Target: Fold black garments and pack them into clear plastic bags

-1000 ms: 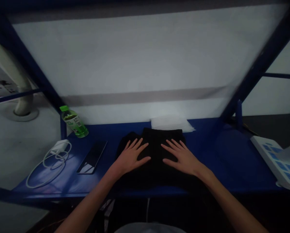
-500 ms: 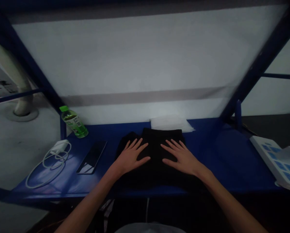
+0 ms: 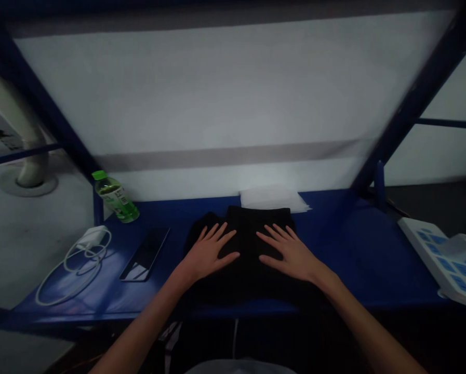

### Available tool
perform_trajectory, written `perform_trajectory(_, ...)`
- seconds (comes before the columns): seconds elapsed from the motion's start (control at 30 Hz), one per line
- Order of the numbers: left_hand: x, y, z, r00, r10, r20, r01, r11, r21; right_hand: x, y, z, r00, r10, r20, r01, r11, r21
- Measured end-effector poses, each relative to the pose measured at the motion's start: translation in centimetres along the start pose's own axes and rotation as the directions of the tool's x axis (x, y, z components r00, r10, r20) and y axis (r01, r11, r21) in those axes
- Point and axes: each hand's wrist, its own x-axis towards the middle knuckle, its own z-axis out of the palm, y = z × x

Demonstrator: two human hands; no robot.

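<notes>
A dark piece of folded cloth [image 3: 248, 259] lies on the blue tabletop [image 3: 345, 249] in front of me; its exact kind is hard to make out in the dim light. My left hand [image 3: 210, 253] rests flat on its left part, palm down and fingers spread. On the right part lies my right hand [image 3: 287, 252], also flat with its fingers apart. Neither hand grips anything. Just behind the cloth is a stack of thin white sheets [image 3: 271, 199], partly covered by its far edge.
To the left are a tablet or large phone [image 3: 146, 254], a white charger [image 3: 93, 236] with a coiled cable [image 3: 71, 298], and a green drink bottle [image 3: 118, 197]. A white power strip [image 3: 439, 259] with blue sockets sits at right. Blue frame posts [image 3: 408, 109] rise on both sides.
The whole view has shifted very slightly, so things sit a little further left. Both hands stay flat on the cloth in the same pose.
</notes>
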Motion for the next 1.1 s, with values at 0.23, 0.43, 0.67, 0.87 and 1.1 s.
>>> perform_trajectory(0.23,-0.1,-0.1,0.1,1.000,-0.004,-0.004,0.004,1.000,-0.010,0.0,0.2,0.2,1.000,-0.007,-0.007,0.007,1.000,0.001)
perform_trajectory(0.43,0.0,-0.2,0.2,1.000,0.004,-0.010,-0.004,1.000,-0.010,0.1,0.3,0.3,1.000,-0.011,-0.009,0.011,1.000,0.003)
perform_trajectory(0.67,-0.1,0.0,0.2,1.000,-0.009,-0.016,0.009,1.000,-0.001,0.0,0.1,0.0,1.000,-0.008,0.000,0.008,1.000,-0.002)
perform_trajectory(0.87,-0.2,0.2,0.1,1.000,-0.018,-0.015,0.018,1.000,0.004,0.3,0.2,-0.1,1.000,-0.019,0.011,0.018,1.000,0.023)
perform_trajectory(1.1,-0.5,0.4,0.2,0.997,-0.069,-0.023,0.069,0.997,0.027,1.0,0.5,-0.4,0.998,-0.054,0.033,0.052,0.997,0.056)
